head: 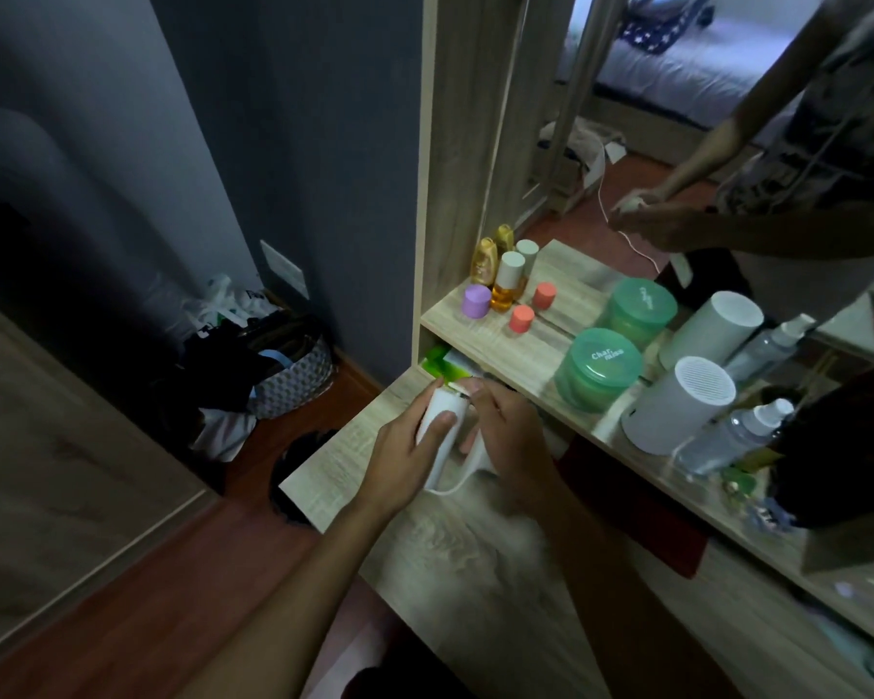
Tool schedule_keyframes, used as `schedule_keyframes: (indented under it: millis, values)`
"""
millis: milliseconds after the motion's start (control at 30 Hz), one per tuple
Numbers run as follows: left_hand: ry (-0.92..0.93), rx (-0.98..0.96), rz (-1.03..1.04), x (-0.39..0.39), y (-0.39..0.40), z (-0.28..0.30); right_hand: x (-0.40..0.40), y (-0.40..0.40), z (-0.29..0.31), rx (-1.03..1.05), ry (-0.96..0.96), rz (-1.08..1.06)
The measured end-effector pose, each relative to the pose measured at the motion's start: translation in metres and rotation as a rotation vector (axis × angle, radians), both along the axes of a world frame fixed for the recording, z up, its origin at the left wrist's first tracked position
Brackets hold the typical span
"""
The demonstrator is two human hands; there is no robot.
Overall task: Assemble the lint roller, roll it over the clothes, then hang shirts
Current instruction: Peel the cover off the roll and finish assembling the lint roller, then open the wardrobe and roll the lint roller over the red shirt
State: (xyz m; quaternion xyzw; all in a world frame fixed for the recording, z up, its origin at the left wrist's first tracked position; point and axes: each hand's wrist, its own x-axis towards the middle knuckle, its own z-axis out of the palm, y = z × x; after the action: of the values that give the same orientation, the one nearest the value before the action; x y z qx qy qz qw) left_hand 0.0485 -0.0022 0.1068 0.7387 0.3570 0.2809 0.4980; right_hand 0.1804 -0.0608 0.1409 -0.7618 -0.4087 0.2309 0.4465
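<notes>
Left of the roller, on the floor by the grey wall, a basket (293,375) holds a heap of dark and white clothes. The left forearm rises from the bottom edge toward the upper right, and the left hand (404,454) wraps the white roller (440,421) from its left side, thumb laid flat across its front and fingers curled behind it. The roller is held just above the wooden desk (425,542), its long axis tilted, with the upper end pointing up and away toward the shelf (480,340) and the lower end pointing back toward the person. The right hand (510,436) meets it from the right: the curled fingers pinch at the roller's upper end, while the white handle (475,459) curves below the palm; how firmly the palm grips that handle cannot be told. Beyond the roller a green packet (440,364) lies under the shelf. Right of the roller, on the shelf, stand a purple jar (477,302), a green tub (599,368), a white cylinder (677,408) and a spray bottle (732,436), all against a mirror (702,68).
</notes>
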Motion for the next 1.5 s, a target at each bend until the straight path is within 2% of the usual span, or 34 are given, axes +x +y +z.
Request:
schedule_keyframes:
  millis: [100, 333, 467, 1067, 1200, 1300, 1400, 1500]
  values:
    - [0.038, 0.084, -0.020, -0.003, 0.004, -0.006, -0.004, 0.000, -0.002, 0.022, 0.081, 0.007]
    - [0.002, 0.119, -0.036, -0.011, 0.004, -0.001, -0.007, 0.001, -0.015, -0.031, 0.119, 0.096]
    - [0.022, 0.109, -0.056, -0.012, 0.007, -0.006, -0.011, 0.001, -0.021, 0.034, 0.055, 0.061]
    - [0.052, 0.102, -0.115, -0.011, 0.005, -0.015, -0.012, -0.012, -0.027, 0.026, 0.142, 0.094]
    - [0.074, 0.019, -0.047, -0.012, 0.006, -0.018, -0.017, -0.014, -0.028, -0.026, 0.242, 0.154]
    - [0.011, -0.122, 0.134, -0.016, 0.016, -0.009, -0.015, -0.019, -0.023, -0.128, 0.254, 0.244]
    - [-0.017, -0.184, 0.264, -0.028, 0.030, -0.003, -0.012, -0.027, -0.021, -0.303, 0.060, 0.341]
    - [0.038, -0.106, 0.346, -0.044, 0.038, -0.005, -0.021, -0.021, -0.026, -0.285, -0.029, 0.385]
